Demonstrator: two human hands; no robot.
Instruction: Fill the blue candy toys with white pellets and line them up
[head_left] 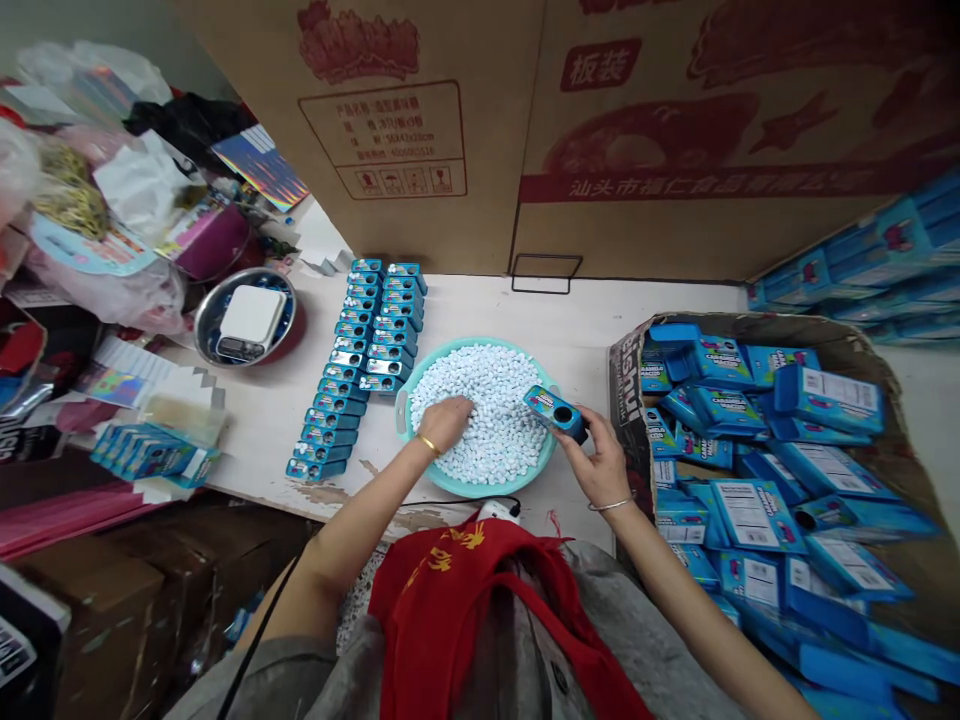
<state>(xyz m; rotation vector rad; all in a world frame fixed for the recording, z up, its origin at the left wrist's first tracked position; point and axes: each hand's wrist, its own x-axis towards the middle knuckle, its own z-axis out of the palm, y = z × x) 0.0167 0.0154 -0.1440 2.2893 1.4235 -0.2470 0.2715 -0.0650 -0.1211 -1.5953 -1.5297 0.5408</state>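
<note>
Blue boxy case (553,413) clamped in right hand (598,468); left hand (442,423), grip unclear, sinks into white pellets (499,430) heaped in a teal plastic basin (480,489).

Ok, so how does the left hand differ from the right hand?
The left hand is pressed down into the white candies in the teal basin, while the right hand is raised at the basin's edge, gripping a blue box. The left hand wears a gold bangle, the right hand a thin silver bangle. Both are bare and reach forward over the basin.
</note>
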